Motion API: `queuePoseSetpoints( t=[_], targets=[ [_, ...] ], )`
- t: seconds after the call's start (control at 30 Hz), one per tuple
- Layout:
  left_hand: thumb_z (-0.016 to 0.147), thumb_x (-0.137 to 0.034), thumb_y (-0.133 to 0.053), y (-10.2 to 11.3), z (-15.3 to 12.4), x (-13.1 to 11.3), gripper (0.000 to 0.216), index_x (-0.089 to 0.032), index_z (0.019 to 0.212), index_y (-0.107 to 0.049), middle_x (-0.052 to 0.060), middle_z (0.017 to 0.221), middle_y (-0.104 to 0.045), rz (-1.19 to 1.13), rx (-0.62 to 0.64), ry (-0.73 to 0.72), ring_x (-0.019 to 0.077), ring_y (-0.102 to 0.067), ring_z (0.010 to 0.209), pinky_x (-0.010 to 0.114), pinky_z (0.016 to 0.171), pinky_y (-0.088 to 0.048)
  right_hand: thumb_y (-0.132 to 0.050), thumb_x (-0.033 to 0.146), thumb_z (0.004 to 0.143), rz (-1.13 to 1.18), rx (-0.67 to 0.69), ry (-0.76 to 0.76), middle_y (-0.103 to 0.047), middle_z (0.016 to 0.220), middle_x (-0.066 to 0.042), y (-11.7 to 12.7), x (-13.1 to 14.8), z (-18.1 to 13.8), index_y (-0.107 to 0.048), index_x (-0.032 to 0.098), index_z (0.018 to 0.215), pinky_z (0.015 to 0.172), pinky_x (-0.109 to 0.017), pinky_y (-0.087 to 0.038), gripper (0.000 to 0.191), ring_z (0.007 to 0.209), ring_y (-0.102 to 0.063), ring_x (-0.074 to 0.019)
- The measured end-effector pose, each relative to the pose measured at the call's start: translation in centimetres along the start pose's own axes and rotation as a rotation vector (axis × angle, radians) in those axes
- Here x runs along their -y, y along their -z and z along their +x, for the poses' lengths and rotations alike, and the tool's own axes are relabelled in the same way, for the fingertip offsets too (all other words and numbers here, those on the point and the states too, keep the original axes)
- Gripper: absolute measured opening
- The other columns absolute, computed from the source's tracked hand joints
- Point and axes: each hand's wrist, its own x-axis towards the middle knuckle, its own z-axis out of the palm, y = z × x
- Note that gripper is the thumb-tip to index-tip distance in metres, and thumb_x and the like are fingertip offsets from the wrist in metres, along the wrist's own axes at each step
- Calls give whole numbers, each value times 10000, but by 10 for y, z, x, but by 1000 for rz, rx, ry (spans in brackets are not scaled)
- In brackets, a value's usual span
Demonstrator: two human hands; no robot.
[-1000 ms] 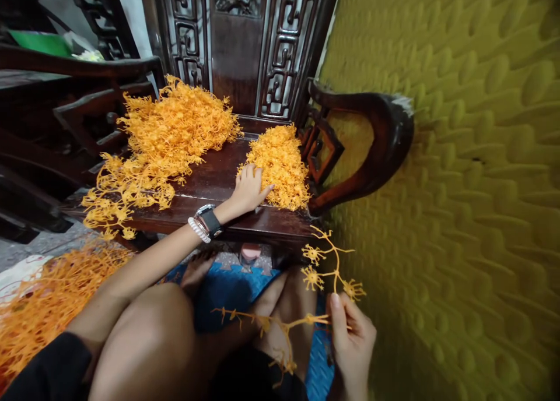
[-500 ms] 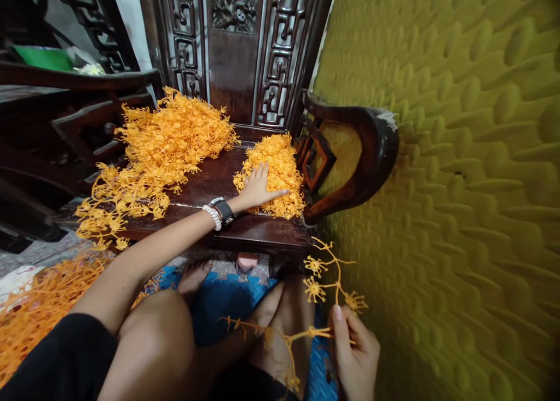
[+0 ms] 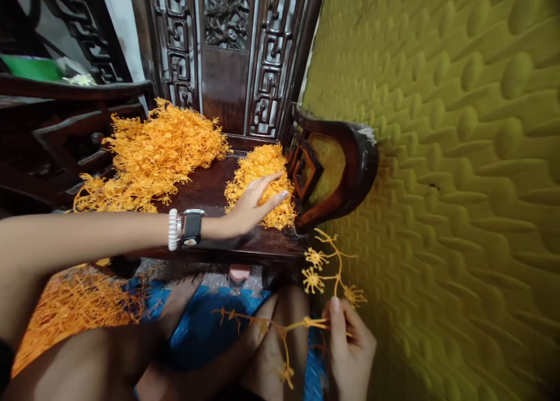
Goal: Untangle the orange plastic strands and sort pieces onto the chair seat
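My left hand (image 3: 251, 208), its fingers spread, lies on the smaller heap of yellow-orange plastic flower sprigs (image 3: 266, 159), on the right part of the dark wooden chair seat (image 3: 205, 186). A watch and a pale bracelet are on that wrist. Low at the right, my right hand (image 3: 350, 345) pinches a branching yellow-orange plastic sprig (image 3: 336, 267) between thumb and fingers. One part of it, bearing small spiky flower heads, points up; another reaches left above my legs. On the left part of the seat sits a larger heap of the same sprigs (image 3: 161, 150).
A curved armrest (image 3: 363, 162) borders the seat at right, beside a yellow-green textured wall (image 3: 459, 156). Carved panels (image 3: 225, 80) stand behind. More orange strands (image 3: 83, 302) pile on the floor at lower left, near a blue mat (image 3: 205, 313). A green container (image 3: 32, 67) is at upper left.
My left hand has slid toward the seat's front edge over the smaller heap, its forearm now more level. My right hand keeps hold of the sprig, almost unmoved. The view has shifted slightly.
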Motion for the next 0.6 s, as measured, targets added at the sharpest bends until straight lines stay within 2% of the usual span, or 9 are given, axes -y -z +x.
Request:
queuePoseSetpoints(
  t=[0.07,0.13,0.2,0.23,0.27,0.33,0.4,0.5,0.6],
  targets=[
    [938,-601,-369,4,-16,-21,682,-153,1451,-353,145,1506,-427,-107,124,-52,241,-399,1396,419,1171,-321,-549,450,899,-11,-65,2,-392,540,44,-2,8,5,-477,181,573,459,-201,-318,428,485,-385,-88],
    [874,-657,-466,8,-32,-36,835,-150,1500,-249,182,1544,-351,-59,203,-138,287,-362,1418,474,1160,-332,-541,433,909,-31,-111,16,-387,543,46,-4,16,8,-469,183,579,461,-197,-314,420,488,-376,-84],
    [762,-700,-598,12,-44,-45,1076,-125,1535,-118,227,1583,-233,86,232,-344,348,-254,1459,535,1164,-299,-533,400,919,-57,-100,38,-373,533,54,-6,23,8,-454,185,577,449,-193,-301,412,473,-362,-76],
    [736,-681,-645,14,-49,-49,1124,-122,1539,-92,232,1590,-204,178,227,-475,363,-202,1472,555,1171,-268,-529,382,922,-70,-64,54,-367,524,57,-7,27,8,-452,185,574,439,-191,-295,407,461,-357,-73],
    [756,-618,-671,16,-51,-51,1076,-139,1539,-108,214,1592,-217,277,209,-610,355,-173,1481,559,1183,-233,-528,366,923,-76,-14,80,-377,517,59,-9,30,8,-462,184,577,434,-187,-299,397,452,-365,-71],
    [873,-376,-632,17,-54,-54,771,-208,1512,-236,126,1571,-324,479,179,-863,280,-195,1485,511,1210,-174,-524,335,921,-75,98,154,-437,514,53,-13,36,6,-518,177,604,439,-182,-336,354,447,-415,-77],
    [931,-180,-517,16,-55,-54,552,-238,1457,-361,65,1490,-466,631,196,-996,222,-304,1443,449,1206,-192,-523,298,918,-71,184,233,-499,523,41,-20,43,3,-563,171,630,456,-186,-370,317,453,-466,-87],
    [943,-249,-492,14,-60,-50,495,-123,1416,-415,115,1249,-641,658,351,-957,242,-540,1222,411,1083,-368,-522,240,916,-73,298,319,-526,533,32,-31,53,-3,-558,173,625,485,-200,-375,301,473,-491,-91],
    [933,-245,-512,14,-72,-46,332,-129,1239,-567,55,937,-680,640,445,-940,187,-636,838,338,796,-486,-514,199,912,-96,432,453,-491,522,37,-34,58,-8,-500,186,593,507,-212,-354,319,497,-480,-92]
  ],
)
